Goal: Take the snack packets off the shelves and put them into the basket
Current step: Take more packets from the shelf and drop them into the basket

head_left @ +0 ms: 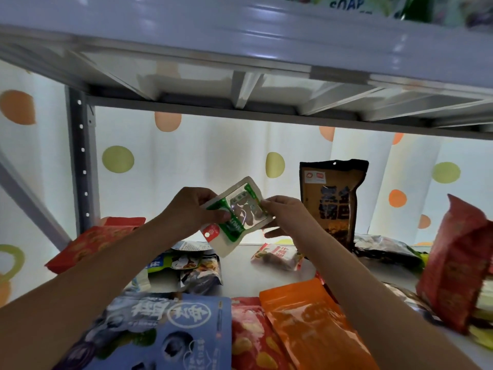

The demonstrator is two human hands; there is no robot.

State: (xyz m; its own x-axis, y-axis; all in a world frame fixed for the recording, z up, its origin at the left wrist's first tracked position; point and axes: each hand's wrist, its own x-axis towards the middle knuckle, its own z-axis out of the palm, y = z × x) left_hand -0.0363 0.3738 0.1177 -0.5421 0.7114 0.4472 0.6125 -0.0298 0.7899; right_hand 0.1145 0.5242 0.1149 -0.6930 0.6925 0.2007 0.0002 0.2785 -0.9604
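Note:
Both hands hold one small green-and-white snack packet up above the white shelf. My left hand grips its left edge with the thumb across the front. From the right, my right hand pinches the packet's other edge, fingers behind it. Several more packets lie on the shelf: a blue one at the front, an orange one beside it, a small white-and-red one further back. No basket is in view.
A tall brown pouch stands upright at the back right. A red bag leans at the right edge, a flat red packet lies at the left. The upper shelf hangs low overhead. A grey upright post stands at the left.

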